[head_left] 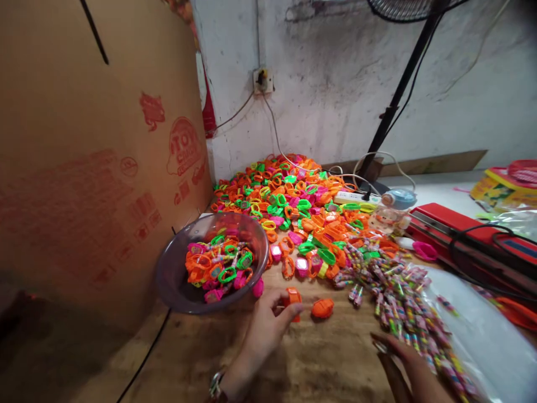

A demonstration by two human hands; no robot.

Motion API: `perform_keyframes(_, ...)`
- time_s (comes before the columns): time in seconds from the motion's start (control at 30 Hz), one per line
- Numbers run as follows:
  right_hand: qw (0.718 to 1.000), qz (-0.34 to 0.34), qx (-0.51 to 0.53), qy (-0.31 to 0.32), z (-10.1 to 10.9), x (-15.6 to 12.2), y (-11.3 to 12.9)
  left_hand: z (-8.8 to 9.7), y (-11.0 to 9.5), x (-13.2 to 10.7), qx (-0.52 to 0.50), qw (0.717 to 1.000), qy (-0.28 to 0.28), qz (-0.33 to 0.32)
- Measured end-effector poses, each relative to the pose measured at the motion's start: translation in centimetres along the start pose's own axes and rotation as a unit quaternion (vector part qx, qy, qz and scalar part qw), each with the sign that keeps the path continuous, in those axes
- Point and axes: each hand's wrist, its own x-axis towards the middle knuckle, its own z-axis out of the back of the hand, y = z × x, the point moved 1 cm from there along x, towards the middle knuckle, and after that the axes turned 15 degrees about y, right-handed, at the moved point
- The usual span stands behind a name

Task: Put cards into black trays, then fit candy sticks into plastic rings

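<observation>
My left hand pinches a small orange toy watch just right of a grey bowl filled with coloured toy watches. A second orange toy watch lies on the wooden table beside it. My right hand rests low on the table, fingers stretched towards a heap of small candy sticks. A big pile of orange, green and pink toy watches spreads behind.
A large cardboard box stands at the left. A fan stand, a power strip, a red sealing machine, a clear plastic bag and a small jar occupy the right.
</observation>
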Motion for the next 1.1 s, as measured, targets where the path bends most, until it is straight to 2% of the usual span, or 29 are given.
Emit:
perform_keyframes(0.07, 1.0, 0.02, 0.015, -0.006, 0.2, 1.7, 3.5, 0.1, -1.7, -1.3, -0.036, 0.999, 0.025, -0.016)
perform_keyframes(0.17, 0.995, 0.082, 0.034, 0.037, 0.9, 4.2, 7.6, 0.3, -3.5, -2.7, -0.022, 0.999, 0.029, -0.032)
perform_keyframes(0.3, 0.984, 0.161, 0.061, 0.04, 2.4, 6.2, 10.6, 0.7, -4.5, -3.8, 0.074, 0.995, -0.001, -0.067)
perform_keyframes(0.47, 0.984, 0.171, 0.059, 0.008, 3.1, 6.7, 11.5, 1.1, -5.1, -4.9, 0.173, 0.977, -0.026, -0.123)
perform_keyframes(0.67, 0.982, 0.178, 0.052, 0.03, 2.8, 6.9, 12.0, 1.1, -5.7, -5.5, 0.269, 0.948, -0.02, -0.172)
perform_keyframes(0.93, 0.98, 0.199, 0.027, -0.009, 2.6, 7.4, 12.7, 1.2, -5.7, -5.8, 0.346, 0.923, -0.014, -0.169)
perform_keyframes(1.1, 0.971, 0.23, -0.066, -0.025, 2.4, 7.5, 13.2, 1.2, -5.3, -5.7, 0.338, 0.927, -0.004, -0.161)
